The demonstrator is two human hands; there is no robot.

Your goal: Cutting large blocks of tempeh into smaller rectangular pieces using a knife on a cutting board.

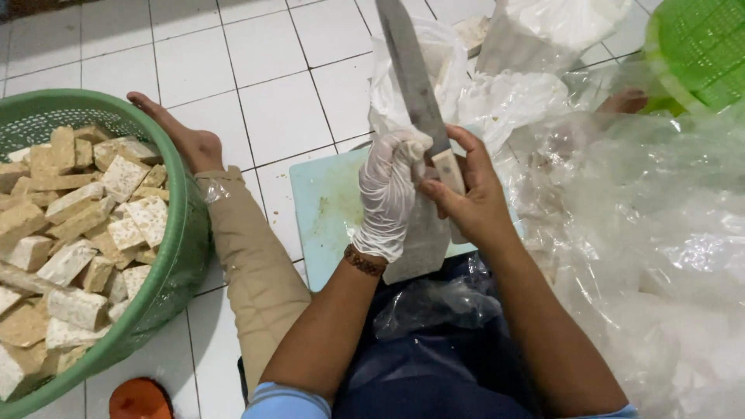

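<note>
Plastic sheeting (652, 233) fills the floor off my right side, so open room there is poor. Off my left sits a green basket (182, 233) heaped with cut tempeh cubes (85, 225), its rim just beside my bent knee. Ahead, a pale blue cutting board (330, 209) lies on the white tiles, its left half bare. Over its near edge I hold a wrapped tempeh block (423, 240) upright. My left hand (386, 198), gloved, is closed round the block's top. My right hand (473, 198) grips the knife (419, 93) by its handle, blade pointing away towards the board's far edge.
</note>
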